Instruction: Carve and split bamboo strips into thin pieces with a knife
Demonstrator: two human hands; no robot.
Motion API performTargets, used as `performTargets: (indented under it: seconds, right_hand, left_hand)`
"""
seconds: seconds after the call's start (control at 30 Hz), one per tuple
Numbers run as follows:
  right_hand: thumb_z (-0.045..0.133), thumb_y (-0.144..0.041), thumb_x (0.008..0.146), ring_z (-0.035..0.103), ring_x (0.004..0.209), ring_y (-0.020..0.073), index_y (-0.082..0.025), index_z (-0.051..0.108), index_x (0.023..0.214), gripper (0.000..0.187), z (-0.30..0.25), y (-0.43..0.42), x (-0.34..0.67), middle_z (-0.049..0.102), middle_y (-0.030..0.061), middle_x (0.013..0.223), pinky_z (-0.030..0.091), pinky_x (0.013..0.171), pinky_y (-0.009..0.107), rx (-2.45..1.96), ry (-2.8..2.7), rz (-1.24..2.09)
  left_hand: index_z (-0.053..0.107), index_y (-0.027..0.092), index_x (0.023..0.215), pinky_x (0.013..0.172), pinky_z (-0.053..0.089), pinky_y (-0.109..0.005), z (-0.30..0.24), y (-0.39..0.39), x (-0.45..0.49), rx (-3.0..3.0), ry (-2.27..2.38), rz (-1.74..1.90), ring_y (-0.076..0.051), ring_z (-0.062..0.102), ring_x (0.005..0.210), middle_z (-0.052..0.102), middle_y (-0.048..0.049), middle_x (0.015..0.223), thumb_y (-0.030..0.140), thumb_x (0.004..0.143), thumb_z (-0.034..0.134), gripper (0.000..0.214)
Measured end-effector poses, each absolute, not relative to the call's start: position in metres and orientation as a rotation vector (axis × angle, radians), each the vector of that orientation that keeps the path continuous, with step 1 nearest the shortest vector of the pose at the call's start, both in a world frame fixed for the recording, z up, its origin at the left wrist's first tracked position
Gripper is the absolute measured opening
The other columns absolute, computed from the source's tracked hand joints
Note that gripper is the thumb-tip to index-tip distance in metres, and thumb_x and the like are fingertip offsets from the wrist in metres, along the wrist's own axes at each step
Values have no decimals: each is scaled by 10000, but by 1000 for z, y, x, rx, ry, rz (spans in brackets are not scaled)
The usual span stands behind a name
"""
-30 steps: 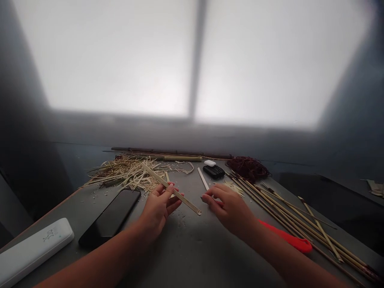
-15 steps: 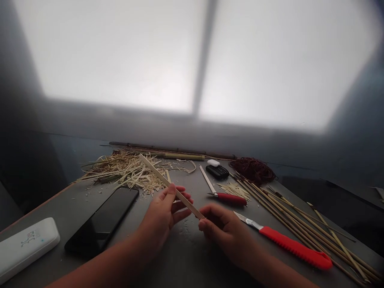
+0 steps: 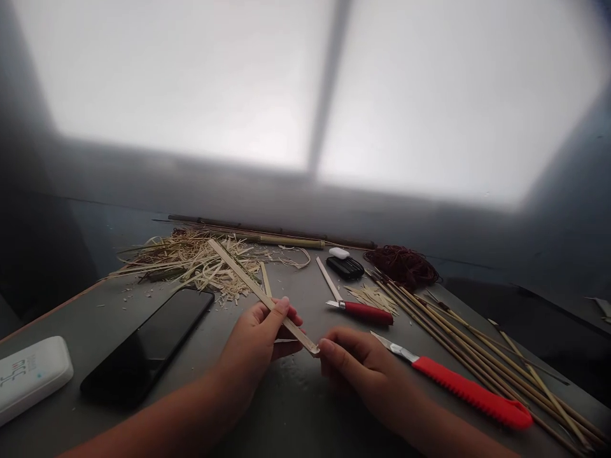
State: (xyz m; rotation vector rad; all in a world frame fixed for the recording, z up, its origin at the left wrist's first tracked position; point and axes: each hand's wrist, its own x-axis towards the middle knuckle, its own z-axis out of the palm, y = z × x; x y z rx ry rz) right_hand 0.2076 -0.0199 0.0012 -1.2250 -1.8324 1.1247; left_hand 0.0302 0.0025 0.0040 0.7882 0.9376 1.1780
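Note:
My left hand (image 3: 260, 340) grips a pale, flat bamboo strip (image 3: 248, 280) between thumb and fingers. The strip slants from the upper left down towards my right hand (image 3: 358, 362). Its near end looks slightly curled or frayed, and my right thumb and forefinger pinch there. The other right fingers are curled under and partly hidden. Right of that hand lies a red-handled utility knife (image 3: 470, 391), blade towards it. Beyond the hands is a carving knife (image 3: 365, 312) with a dark red handle, beside a thin pale stick (image 3: 328, 278).
A heap of shavings (image 3: 200, 261) lies at the back left, before bamboo poles (image 3: 286, 240). A black phone (image 3: 147, 343) and a white device (image 3: 35, 375) are on the left. Thin canes (image 3: 458, 343), flat slivers (image 3: 372, 296), a black case (image 3: 344, 268) and dark cord (image 3: 401, 266) occupy the right.
The strip has rolled so its broad pale face shows more, and its near end is now visible at my right fingertips. The view has shifted slightly.

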Motion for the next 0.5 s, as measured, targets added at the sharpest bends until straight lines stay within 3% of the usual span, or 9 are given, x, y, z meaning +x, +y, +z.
performTargets:
  seconds: [0.27, 0.5]
  right_hand:
    - [566, -653, 793, 431, 437, 77, -178, 542, 713, 482, 4, -22, 201, 515, -37, 556, 296, 408, 204, -1254, -1683, 1339]
    - [619, -596, 761, 477, 460, 83, -176, 525, 650, 445, 6, -21, 201, 530, -38, 549, 339, 450, 212, -1219, -1532, 1437]
  left_hand:
    - [636, 168, 763, 601, 566, -269, 8, -3, 31, 854, 964, 1129, -166, 647, 690, 667, -47, 818, 341, 834, 653, 188]
    - [618, 172, 809, 606, 561, -255, 6, -3, 31, 886, 938, 1113, -169, 663, 698, 666, -42, 810, 337, 782, 718, 195]
